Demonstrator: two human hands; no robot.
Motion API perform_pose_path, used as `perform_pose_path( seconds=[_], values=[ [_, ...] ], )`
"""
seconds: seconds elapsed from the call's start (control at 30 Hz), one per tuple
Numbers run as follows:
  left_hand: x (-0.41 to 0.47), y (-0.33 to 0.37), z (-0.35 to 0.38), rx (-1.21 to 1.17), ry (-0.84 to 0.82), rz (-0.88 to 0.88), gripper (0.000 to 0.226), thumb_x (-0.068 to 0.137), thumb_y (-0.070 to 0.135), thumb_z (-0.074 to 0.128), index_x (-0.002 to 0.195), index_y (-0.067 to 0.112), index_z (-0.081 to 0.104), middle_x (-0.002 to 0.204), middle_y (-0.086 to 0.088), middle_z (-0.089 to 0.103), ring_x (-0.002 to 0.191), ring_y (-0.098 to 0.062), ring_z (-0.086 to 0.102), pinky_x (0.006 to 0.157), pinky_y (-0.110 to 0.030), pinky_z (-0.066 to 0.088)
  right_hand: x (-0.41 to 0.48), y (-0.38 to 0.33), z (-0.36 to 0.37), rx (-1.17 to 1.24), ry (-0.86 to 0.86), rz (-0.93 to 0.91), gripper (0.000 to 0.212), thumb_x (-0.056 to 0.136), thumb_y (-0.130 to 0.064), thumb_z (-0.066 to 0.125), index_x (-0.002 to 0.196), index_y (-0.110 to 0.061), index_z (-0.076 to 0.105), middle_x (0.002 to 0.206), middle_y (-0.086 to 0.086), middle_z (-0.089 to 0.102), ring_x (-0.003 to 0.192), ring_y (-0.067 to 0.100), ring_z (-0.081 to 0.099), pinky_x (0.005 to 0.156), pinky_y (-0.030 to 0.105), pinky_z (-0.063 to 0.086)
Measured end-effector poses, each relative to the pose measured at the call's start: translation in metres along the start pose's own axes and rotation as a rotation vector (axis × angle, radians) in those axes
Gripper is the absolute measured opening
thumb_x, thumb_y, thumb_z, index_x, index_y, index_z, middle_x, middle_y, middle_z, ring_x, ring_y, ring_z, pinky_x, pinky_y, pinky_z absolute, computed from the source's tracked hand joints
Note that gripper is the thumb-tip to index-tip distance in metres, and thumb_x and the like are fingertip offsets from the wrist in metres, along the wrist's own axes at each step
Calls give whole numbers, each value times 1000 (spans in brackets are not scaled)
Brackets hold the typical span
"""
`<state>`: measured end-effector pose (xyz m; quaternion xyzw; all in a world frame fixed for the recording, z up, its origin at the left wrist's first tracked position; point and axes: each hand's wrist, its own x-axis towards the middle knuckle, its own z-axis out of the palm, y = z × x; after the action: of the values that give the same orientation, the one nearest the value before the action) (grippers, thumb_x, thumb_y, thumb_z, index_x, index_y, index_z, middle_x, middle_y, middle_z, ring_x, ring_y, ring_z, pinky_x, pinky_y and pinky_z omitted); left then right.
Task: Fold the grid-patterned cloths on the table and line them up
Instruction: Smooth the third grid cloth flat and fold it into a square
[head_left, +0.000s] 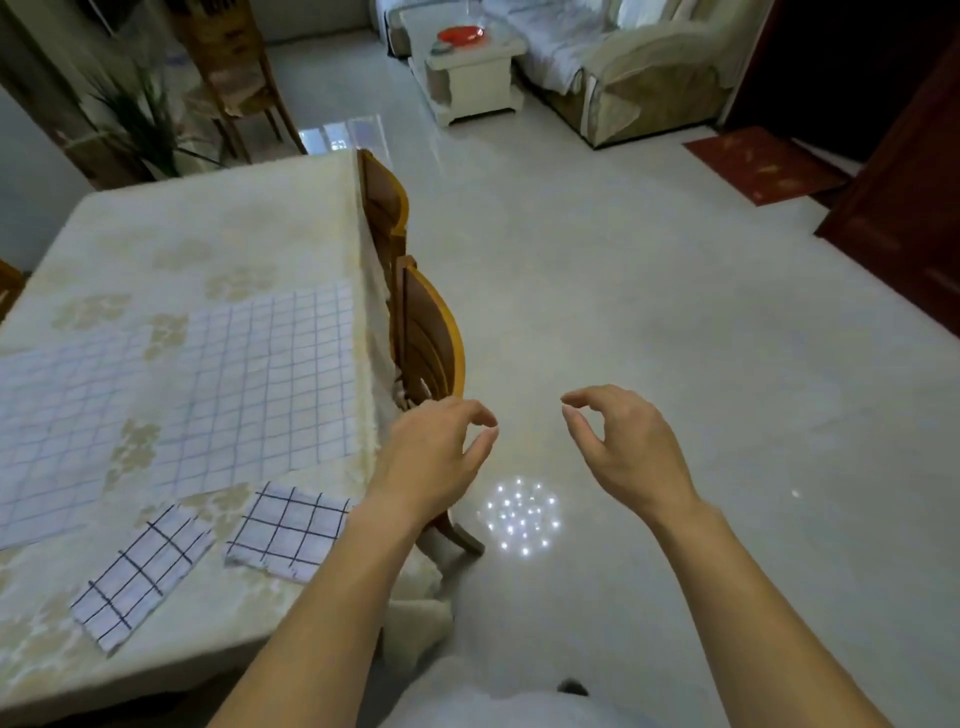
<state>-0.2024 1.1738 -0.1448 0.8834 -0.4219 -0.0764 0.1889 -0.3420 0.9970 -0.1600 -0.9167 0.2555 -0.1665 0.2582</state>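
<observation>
left grip (441, 447) and right grip (618, 441) loosely curled, seemingly empty, folded grid cloths (288, 530) on table (208, 234)

The table (208, 249) stands to your left. Two spread cloths lie side by side across its middle: the left spread cloth (52, 426), and the right spread cloth (265, 384), which reaches the right edge. Nearer you, along the near edge, lie the left folded cloth (140, 577) and, apart from it, the right folded cloth (288, 535) by the near right corner. The near chair (431, 343) and far chair (384, 208) stand against the right edge. Your left hand (436, 457) and right hand (623, 447) hang beyond that edge, over the floor (675, 312).
</observation>
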Motion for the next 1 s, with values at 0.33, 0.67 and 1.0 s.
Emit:
perform_pose_path(
  seconds=[0.33, 0.67, 1.0],
  values=[
    [142, 43, 41, -3, -164, 103, 34, 102, 50, 49, 126, 31, 62, 123, 11, 65, 112, -11, 60, 99, -40, 50, 86, 87, -29, -72, 66, 90, 21, 97, -32, 58, 111, -22, 70, 109, -6, 71, 102, 17, 65, 92, 40, 51],
    [362, 23, 45, -170, -122, 69, 33, 102, 48, 51, 127, 30, 62, 124, 8, 65, 115, -17, 60, 100, -37, 45, 305, 128, -58, -300, 44, 51, 19, 95, -30, 61, 110, -21, 71, 109, -5, 71, 101, 17, 64, 89, 35, 50],
    [462, -83, 5, -187, -39, -161, 35, 101, 49, 51, 129, 31, 61, 126, 11, 64, 117, -9, 58, 102, -38, 49, 482, 96, 41, -214, -79, -112, 16, 95, -31, 60, 104, -23, 71, 99, -5, 71, 87, 19, 66, 81, 33, 50]
  ],
)
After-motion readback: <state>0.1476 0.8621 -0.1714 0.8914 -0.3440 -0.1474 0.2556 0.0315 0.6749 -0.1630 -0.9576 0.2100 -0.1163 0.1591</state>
